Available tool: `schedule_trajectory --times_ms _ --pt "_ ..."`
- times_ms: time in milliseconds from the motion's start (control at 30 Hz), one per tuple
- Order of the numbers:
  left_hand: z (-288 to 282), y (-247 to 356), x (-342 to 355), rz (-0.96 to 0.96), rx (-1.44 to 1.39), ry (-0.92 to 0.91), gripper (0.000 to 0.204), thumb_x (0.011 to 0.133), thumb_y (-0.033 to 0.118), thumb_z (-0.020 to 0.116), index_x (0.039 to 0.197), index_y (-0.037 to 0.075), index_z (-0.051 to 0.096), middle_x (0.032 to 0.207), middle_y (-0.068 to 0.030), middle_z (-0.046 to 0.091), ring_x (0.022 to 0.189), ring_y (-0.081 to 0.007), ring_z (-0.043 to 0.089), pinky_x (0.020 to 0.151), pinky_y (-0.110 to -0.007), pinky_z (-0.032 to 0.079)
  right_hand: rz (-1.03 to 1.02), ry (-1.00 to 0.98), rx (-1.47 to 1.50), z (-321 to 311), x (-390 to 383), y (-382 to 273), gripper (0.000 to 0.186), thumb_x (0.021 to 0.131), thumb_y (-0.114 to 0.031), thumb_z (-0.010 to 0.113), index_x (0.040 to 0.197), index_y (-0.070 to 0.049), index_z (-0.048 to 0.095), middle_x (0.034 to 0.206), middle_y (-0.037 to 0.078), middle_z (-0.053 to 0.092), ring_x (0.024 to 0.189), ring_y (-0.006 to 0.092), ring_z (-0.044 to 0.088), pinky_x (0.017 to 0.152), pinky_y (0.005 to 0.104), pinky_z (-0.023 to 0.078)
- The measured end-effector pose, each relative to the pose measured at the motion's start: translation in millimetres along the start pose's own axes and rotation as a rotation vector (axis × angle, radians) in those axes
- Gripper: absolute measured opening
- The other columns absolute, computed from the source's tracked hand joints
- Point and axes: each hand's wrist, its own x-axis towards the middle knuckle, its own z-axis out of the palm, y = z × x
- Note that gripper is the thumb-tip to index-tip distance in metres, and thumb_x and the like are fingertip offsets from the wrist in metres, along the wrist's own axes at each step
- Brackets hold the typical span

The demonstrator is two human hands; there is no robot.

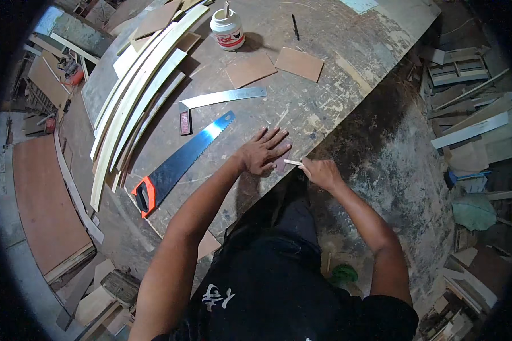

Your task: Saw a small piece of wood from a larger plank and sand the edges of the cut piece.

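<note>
My left hand [263,152] lies palm down near the front edge of the worn workbench [301,122], its fingers spread. Under its fingertips and thumb shows part of a thin, dull pinkish piece [281,163], perhaps sandpaper; the rest is covered by the hand. Just off the bench's edge, my right hand [322,173] is closed around a short, thin pale wooden stick [293,162]. The stick's free end points left over the pinkish piece; I cannot tell whether they touch. A handsaw [190,153] with an orange and black handle rests left of my left hand, beside a metal try square [224,96].
Long pale wood strips [139,94] are stacked on the bench's left. Further back stand an open white glue jar [227,31] with something sticking out, a black pen [295,27] and two thin brown panels [300,63]. Wood scraps [472,131] pile up on the floor at right.
</note>
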Motion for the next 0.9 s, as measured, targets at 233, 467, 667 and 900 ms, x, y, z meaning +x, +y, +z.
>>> schedule_trajectory --times_ms 233,467,667,900 --pt "1.4 -1.3 -1.5 0.001 -0.009 0.015 0.067 0.092 0.051 0.04 0.151 0.022 0.03 0.16 -0.0174 0.012 0.146 -0.0437 0.011 0.115 -0.061 0.008 -0.034 0.002 0.001 4.8 -2.6 -4.0 0.025 0.093 -0.034 0.057 0.089 -0.01 0.053 0.062 0.015 0.061 0.059 0.0378 0.064 0.05 0.0505 0.049" --pt "2.0 -1.5 -0.4 0.013 0.022 0.029 0.068 0.092 0.053 0.039 0.152 0.021 0.03 0.16 -0.0176 0.012 0.146 -0.0438 0.011 0.115 -0.061 0.009 -0.063 -0.087 -0.018 4.1 -3.9 -1.6 0.026 0.093 -0.034 0.057 0.088 -0.009 0.054 0.064 0.016 0.063 0.059 0.0382 0.064 0.049 0.0506 0.049" --pt "3.6 -2.1 -0.6 0.017 0.006 0.023 0.069 0.092 0.055 0.036 0.152 0.021 0.03 0.16 -0.0173 0.012 0.146 -0.0439 0.01 0.115 -0.061 0.008 -0.092 -0.067 0.011 -0.6 -8.2 -3.2 0.025 0.093 -0.033 0.055 0.088 -0.009 0.053 0.063 0.017 0.061 0.061 0.0399 0.063 0.053 0.0527 0.048" --pt "3.6 -3.6 -1.4 0.008 0.009 0.037 0.069 0.092 0.056 0.035 0.152 0.021 0.03 0.16 -0.0173 0.011 0.146 -0.0439 0.009 0.115 -0.061 0.007 -0.034 -0.032 -0.028 7.6 -5.3 3.1 0.024 0.094 -0.033 0.055 0.087 -0.01 0.055 0.06 0.016 0.062 0.058 0.0372 0.065 0.048 0.0514 0.048"
